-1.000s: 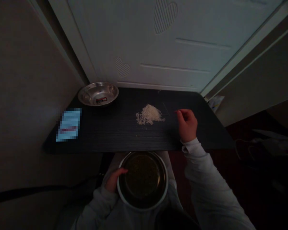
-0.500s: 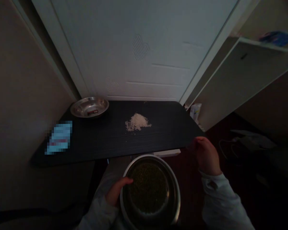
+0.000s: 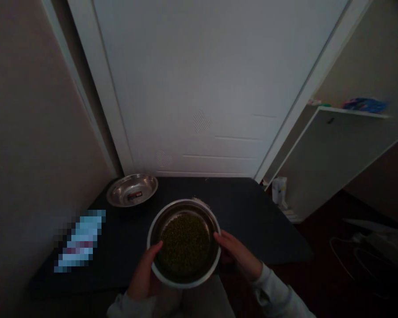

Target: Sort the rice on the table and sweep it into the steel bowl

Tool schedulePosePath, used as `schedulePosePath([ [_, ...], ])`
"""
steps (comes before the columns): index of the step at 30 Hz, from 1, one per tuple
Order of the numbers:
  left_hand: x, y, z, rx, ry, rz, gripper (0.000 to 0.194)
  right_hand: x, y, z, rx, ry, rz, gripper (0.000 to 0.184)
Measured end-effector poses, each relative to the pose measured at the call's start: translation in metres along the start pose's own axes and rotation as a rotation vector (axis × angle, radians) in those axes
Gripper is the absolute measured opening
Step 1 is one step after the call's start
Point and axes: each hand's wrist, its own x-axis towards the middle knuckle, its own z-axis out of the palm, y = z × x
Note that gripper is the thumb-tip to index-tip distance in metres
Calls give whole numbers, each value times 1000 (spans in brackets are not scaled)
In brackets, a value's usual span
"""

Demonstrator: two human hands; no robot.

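Both hands hold a round metal bowl with small green grains, perhaps mung beans, spread over its bottom. My left hand grips the left rim, its thumb over the edge. On the right rim, my right hand holds in the same way; the fingers under the bowl are hidden. The bowl is above the front part of the dark table. Just behind its far rim, a few white grains peek out; the rest of that pile is covered by the bowl.
A second, shallow metal bowl with a dark label inside stands at the table's back left. A blurred light-blue packet lies at the left. Behind the table is a white door; a cabinet stands to the right.
The bowl of green grains has moved forward from my lap to above the table, now covering most of the white pile. My right hand has come in and taken its right rim. The view has tilted up.
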Motion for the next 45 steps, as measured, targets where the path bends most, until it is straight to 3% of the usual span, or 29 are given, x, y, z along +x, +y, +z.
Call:
schedulePosePath([
  [6,14,25,22,-131,-116,-90,43,30,-2,-11,14,46,-4,40],
  [9,26,41,21,-101,7,-21,53,35,-9,-35,25,149,-73,37],
  [11,37,50,11,-137,103,64,43,39,-15,-57,16,263,-133,36],
  [14,51,63,-7,-245,257,104,7,47,-24,-96,-10,489,-183,34],
  [17,57,74,-22,-295,310,151,14,55,-31,-131,-17,669,-159,29],
  [23,58,82,-29,-286,321,228,15,68,-38,-166,46,773,-79,17],
  [31,76,91,-28,-161,337,302,21,64,-41,-163,115,788,-53,23],
  [35,87,96,-25,-19,311,373,23,53,-31,-150,91,768,-46,30],
  [38,98,101,-17,63,358,370,37,53,-23,-133,-70,683,-54,39],
  [42,114,109,-12,143,457,353,45,75,-21,-104,-318,527,-115,49],
  [45,121,111,-13,134,484,349,44,105,-27,-87,-356,537,-227,50],
])
